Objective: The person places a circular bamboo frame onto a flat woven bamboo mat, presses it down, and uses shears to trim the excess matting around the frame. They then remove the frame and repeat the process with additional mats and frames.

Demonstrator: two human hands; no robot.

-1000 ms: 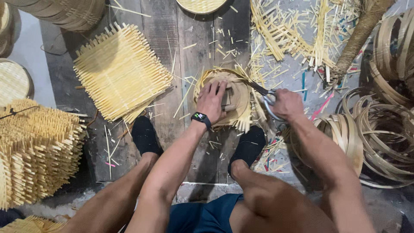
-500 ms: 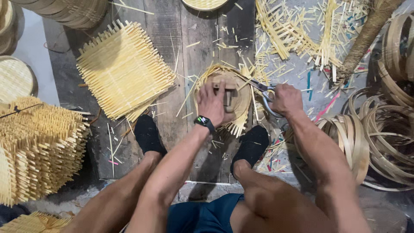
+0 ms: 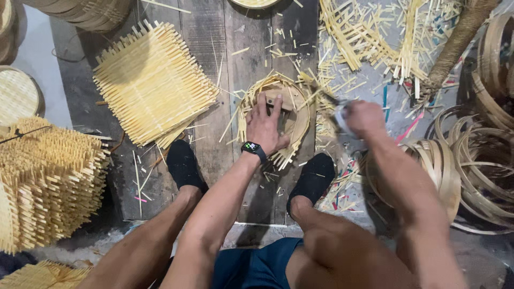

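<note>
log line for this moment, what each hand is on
left hand: pressing round woven mat | right hand: gripping blurred blade at mat edge | floor: plank boards

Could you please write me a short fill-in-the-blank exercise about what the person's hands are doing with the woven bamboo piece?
1. The left hand presses down on a round woven bamboo piece that lies on the wooden ____.
2. The right hand grips a ____ whose tip meets the piece's edge.
3. The left wrist wears a black ____.
4. The square woven bamboo mat lies to the ____ of the left hand.

Missing words: boards; cutting tool; watch; left
</note>
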